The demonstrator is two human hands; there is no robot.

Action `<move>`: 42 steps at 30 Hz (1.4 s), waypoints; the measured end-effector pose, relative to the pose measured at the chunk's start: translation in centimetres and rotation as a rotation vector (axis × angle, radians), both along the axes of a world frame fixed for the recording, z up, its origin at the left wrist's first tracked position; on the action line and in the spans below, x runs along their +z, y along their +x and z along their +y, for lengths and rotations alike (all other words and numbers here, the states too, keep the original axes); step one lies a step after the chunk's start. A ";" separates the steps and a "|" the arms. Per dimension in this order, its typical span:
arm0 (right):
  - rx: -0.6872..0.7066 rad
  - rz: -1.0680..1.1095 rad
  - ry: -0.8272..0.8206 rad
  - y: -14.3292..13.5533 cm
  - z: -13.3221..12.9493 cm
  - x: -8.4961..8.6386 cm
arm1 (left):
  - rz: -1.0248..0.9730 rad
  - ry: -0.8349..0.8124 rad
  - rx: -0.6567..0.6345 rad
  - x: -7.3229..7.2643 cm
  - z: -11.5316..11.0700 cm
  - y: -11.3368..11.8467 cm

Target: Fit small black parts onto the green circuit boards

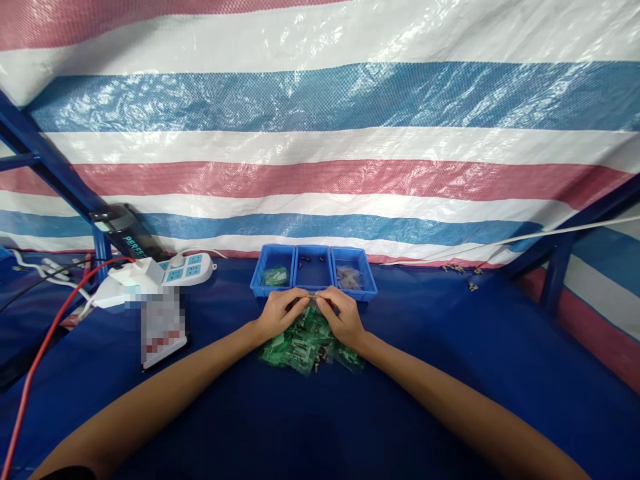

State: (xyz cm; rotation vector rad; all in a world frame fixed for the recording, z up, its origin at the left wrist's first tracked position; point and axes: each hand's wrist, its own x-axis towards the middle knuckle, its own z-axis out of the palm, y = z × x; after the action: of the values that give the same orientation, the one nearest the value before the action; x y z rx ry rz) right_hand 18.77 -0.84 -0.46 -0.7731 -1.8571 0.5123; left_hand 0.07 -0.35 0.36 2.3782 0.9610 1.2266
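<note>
Between the fingertips of both hands is a small clear plastic bag [313,294], mostly covered by the fingers. My left hand [281,313] pinches it from the left, my right hand [345,317] from the right. Under and in front of the hands lies a pile of small green-tinted plastic bags [300,350] with little metal pieces in them. Just beyond are three joined blue bins. The left bin [259,273] holds green bags, the middle bin [313,275] a few small dark metal pieces, the right bin [369,273] flat clear bags.
At left, a white power strip [200,268] with plugged-in adapters [137,277] stands near a phone [165,333] and a black bottle [127,230]. A red cable [47,340] crosses the left side. Small metal pieces [473,287] lie at back right, before a striped tarp [320,180].
</note>
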 end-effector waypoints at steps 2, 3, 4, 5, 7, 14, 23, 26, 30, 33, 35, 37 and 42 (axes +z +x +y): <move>0.002 -0.007 -0.002 0.0 0.0 0.0 | 0.001 -0.010 0.002 0.0 0.0 0.0; -0.001 -0.011 -0.002 0.0 0.0 0.0 | 0.001 -0.012 0.002 0.0 0.0 0.0; -0.003 -0.014 -0.001 0.0 0.0 0.0 | -0.001 -0.011 0.003 0.0 0.0 0.0; -0.005 -0.016 0.001 0.0 -0.1 0.1 | -0.004 -0.007 0.005 0.0 0.0 0.0; -0.006 -0.009 0.005 -0.1 -0.1 0.2 | -0.007 0.000 0.010 0.0 0.0 0.0; 0.018 0.010 0.003 -0.1 0.0 0.4 | -0.006 0.005 0.000 0.1 0.0 0.0; 0.012 0.021 -0.011 -0.1 0.0 0.2 | 0.004 0.019 -0.003 0.0 0.1 0.0; 0.011 0.023 -0.015 -0.1 0.0 0.2 | 0.005 0.022 0.007 0.1 0.1 0.0; 0.011 0.022 -0.015 -0.1 0.0 0.2 | -0.006 0.015 0.013 0.3 0.0 0.1; 0.016 0.025 -0.007 -0.1 0.1 0.2 | -0.013 0.009 0.008 0.3 0.0 0.1; 0.021 0.027 0.001 -0.1 0.0 0.2 | -0.021 0.001 0.009 0.2 0.0 0.1; 0.020 0.024 0.007 -0.1 0.0 0.3 | -0.025 -0.010 0.010 0.1 0.0 0.1; -0.001 0.004 0.004 -0.1 0.0 0.1 | -0.004 -0.011 0.011 -0.1 0.0 0.0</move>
State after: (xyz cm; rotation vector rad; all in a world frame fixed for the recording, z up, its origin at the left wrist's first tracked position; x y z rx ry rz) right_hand 18.65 -0.83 -0.38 -0.7699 -1.8537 0.5091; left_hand 0.05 -0.31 0.28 2.3640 0.9791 1.2261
